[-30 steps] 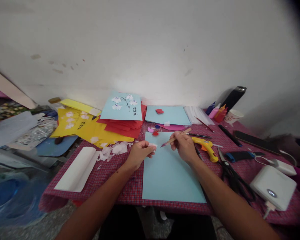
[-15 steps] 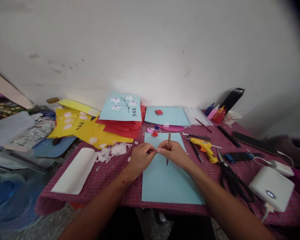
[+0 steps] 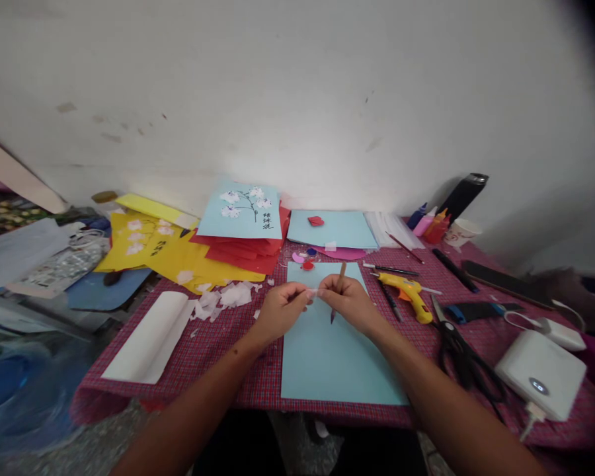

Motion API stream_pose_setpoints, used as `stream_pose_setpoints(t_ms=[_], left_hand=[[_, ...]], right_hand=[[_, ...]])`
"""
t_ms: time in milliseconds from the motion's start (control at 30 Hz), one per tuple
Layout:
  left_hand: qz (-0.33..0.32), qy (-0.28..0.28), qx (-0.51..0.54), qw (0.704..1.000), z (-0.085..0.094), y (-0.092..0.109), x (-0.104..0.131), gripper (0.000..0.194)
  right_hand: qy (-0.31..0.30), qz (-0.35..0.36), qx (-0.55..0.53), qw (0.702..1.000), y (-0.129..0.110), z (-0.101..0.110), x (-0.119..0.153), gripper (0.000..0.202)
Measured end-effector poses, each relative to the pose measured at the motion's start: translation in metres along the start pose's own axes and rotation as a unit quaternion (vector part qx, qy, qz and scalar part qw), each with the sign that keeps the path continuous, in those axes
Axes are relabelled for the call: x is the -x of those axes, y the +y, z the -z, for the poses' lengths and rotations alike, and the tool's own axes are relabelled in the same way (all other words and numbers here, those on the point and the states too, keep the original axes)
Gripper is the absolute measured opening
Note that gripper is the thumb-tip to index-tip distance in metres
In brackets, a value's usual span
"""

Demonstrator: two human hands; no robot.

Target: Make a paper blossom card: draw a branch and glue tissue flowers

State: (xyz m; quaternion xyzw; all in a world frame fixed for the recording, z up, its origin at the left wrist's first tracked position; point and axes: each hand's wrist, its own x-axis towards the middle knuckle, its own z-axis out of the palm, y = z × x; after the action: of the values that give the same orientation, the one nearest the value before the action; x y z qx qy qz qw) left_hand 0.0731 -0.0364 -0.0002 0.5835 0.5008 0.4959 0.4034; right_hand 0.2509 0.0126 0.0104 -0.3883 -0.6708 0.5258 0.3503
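Both hands meet above a light blue sheet of paper on the checked tablecloth. My left hand is closed in a pinch on a small whitish scrap of paper. The fingertips of my right hand pinch the scrap's other side. A paintbrush with a brown handle is also tucked in my right hand, its dark tip pointing down over the sheet. Left of the sheet lie torn white paper pieces. At its top edge sits a small red paint dish.
A blue card with white flowers tops a red paper stack. On the right lie a yellow glue gun, black scissors, a utility knife and a white power bank. A folded white paper lies left.
My hands have moved slightly apart, and the whitish scrap now shows between the fingertips. The brush handle has tilted a little to the right.
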Motion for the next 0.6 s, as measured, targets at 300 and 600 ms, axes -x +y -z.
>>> stream_pose_setpoints(t_ms=[300, 600], left_hand=[[0.021, 0.025, 0.018, 0.999, 0.0007, -0.0037, -0.0025, 0.023], [0.039, 0.040, 0.036, 0.998, 0.0011, -0.0024, -0.0033, 0.024]], right_hand=[[0.019, -0.025, 0.009, 0.999, -0.0057, 0.0036, -0.0007, 0.024], [0.002, -0.013, 0.006, 1.000, 0.0011, 0.0056, -0.0020, 0.030]])
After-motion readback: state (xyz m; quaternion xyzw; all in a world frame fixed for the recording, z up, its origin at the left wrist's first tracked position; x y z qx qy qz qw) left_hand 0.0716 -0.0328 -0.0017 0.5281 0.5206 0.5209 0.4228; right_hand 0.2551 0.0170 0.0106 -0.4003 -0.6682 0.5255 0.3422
